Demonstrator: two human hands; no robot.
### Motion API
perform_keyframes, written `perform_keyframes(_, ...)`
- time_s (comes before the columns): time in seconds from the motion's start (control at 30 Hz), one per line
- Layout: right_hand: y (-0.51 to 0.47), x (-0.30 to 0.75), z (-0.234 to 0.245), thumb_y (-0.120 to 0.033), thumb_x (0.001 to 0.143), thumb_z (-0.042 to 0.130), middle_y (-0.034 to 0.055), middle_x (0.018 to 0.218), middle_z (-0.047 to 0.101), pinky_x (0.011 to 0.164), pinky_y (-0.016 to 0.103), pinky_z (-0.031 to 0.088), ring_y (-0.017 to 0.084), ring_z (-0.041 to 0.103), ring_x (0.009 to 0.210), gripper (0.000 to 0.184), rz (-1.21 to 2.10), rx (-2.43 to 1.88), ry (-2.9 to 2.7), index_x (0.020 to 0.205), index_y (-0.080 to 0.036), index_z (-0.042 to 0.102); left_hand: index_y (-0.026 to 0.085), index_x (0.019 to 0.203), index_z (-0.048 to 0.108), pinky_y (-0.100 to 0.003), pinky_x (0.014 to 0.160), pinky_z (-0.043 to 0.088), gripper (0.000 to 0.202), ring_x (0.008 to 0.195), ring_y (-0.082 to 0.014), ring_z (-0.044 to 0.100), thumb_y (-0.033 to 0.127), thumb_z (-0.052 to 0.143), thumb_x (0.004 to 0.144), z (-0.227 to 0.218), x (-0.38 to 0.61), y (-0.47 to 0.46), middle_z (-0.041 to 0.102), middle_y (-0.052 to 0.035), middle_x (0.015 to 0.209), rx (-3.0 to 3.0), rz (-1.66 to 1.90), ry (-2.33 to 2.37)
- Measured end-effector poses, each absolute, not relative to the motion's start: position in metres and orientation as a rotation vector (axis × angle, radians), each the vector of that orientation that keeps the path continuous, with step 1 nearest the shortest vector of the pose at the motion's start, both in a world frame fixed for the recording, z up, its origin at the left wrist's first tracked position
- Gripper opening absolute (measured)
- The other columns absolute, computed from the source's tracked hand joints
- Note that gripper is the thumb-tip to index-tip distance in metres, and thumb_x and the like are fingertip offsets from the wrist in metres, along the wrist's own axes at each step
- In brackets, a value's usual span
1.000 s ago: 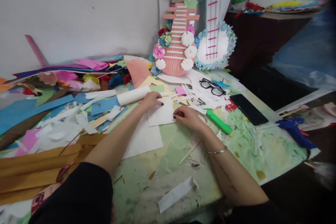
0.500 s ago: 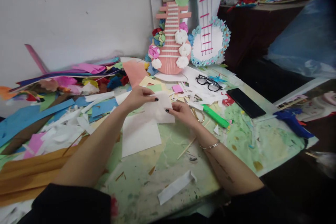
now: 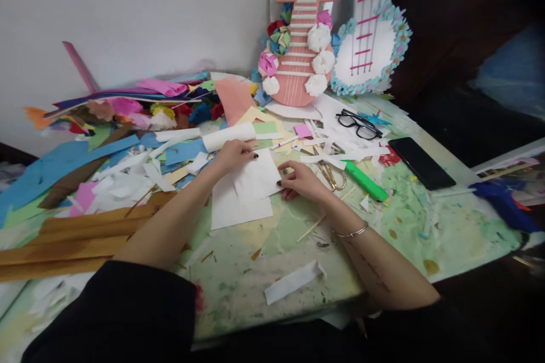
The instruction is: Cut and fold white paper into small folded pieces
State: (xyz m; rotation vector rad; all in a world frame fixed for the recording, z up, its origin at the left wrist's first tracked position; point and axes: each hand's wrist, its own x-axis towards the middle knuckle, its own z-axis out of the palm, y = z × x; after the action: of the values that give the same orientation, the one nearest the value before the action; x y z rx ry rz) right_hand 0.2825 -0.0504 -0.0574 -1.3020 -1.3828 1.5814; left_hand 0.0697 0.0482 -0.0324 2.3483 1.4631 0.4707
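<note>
A white paper sheet [image 3: 258,177] lies tilted over a second white sheet [image 3: 238,216] on the table. My left hand [image 3: 233,157] pinches its upper left edge, with the thumb on top. At its right edge is my right hand [image 3: 301,180], fingers curled and a dark-nailed fingertip at the paper; the underside of this grip is hidden. A roll of white paper [image 3: 229,136] lies just beyond my left hand. Gold-handled scissors [image 3: 330,174] and a green cutter knife [image 3: 365,181] rest to the right of my right hand.
Paper scraps and coloured crepe paper [image 3: 123,113] crowd the left side. Two decorated cardboard instruments, one pink [image 3: 293,82] and one white and blue [image 3: 361,59], lean at the back. Glasses [image 3: 359,123], a phone [image 3: 420,163] and a blue glue gun [image 3: 504,201] lie rightward.
The upper sheet has come down flatter onto the lower one. My right hand's fingers have spread a little at its edge. The view has shifted, so the table appears further right and higher.
</note>
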Motion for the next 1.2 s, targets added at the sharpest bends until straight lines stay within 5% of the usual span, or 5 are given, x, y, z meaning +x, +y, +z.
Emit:
perform_keyframes(0.13, -0.049, 0.289, -0.057, -0.023, 0.083, 0.057, -0.0024, 0.061, 0.064, 0.041, 0.024, 0.046, 0.014, 0.059, 0.044, 0.024, 1.493, -1.38, -1.517, 0.105, -0.022, 0.048, 0.017, 0.103, 0.068, -0.035, 0.084, 0.043, 0.03, 0.094, -0.0242, 0.057, 0.027, 0.062, 0.075, -0.051, 0.057, 0.031, 0.064, -0.0076, 0.097, 2.445, 0.644, 1.48)
perform_keyframes(0.2, -0.048, 0.294, -0.055, -0.025, 0.085, 0.055, -0.0019, 0.061, 0.062, 0.044, 0.023, 0.042, 0.012, 0.056, 0.045, 0.015, 1.299, -1.441, -1.718, 0.099, -0.021, 0.055, 0.016, 0.103, 0.065, -0.041, 0.093, 0.042, 0.026, 0.104, -0.0261, 0.055, 0.026, 0.058, 0.081, -0.051, 0.05, 0.009, 0.062, -0.0109, 0.106, 2.579, 0.77, 1.384)
perform_keyframes(0.4, -0.042, 0.305, -0.053, -0.016, 0.067, 0.075, -0.0016, 0.07, 0.055, 0.059, 0.023, 0.034, 0.011, 0.049, 0.063, 0.029, 0.747, -1.333, -2.25, 0.095, -0.019, 0.067, 0.015, 0.099, 0.06, -0.04, 0.087, 0.048, 0.026, 0.099, -0.0237, 0.055, 0.034, 0.063, 0.081, -0.055, 0.035, -0.062, 0.061, -0.0116, 0.103, 2.653, 0.598, 1.04)
perform_keyframes(0.67, -0.042, 0.302, -0.054, -0.01, 0.074, 0.068, 0.0014, 0.078, 0.055, 0.061, 0.022, 0.036, 0.009, 0.047, 0.063, 0.016, 0.73, -1.109, -2.37, 0.089, -0.016, 0.072, 0.012, 0.094, 0.064, -0.037, 0.08, 0.05, 0.013, 0.09, -0.0219, 0.059, 0.02, 0.056, 0.087, -0.07, 0.03, -0.073, 0.066, -0.0115, 0.095, 2.875, 0.766, 0.995)
perform_keyframes(1.2, -0.05, 0.299, -0.053, -0.014, 0.078, 0.06, 0.0053, 0.09, 0.062, 0.061, 0.023, 0.04, 0.01, 0.053, 0.065, 0.02, 0.609, -1.064, -2.445, 0.096, -0.016, 0.069, 0.012, 0.086, 0.065, -0.036, 0.076, 0.057, 0.007, 0.088, -0.0219, 0.065, 0.014, 0.058, 0.085, -0.073, 0.036, -0.078, 0.071, -0.0086, 0.089, 3.071, 0.92, 1.021)
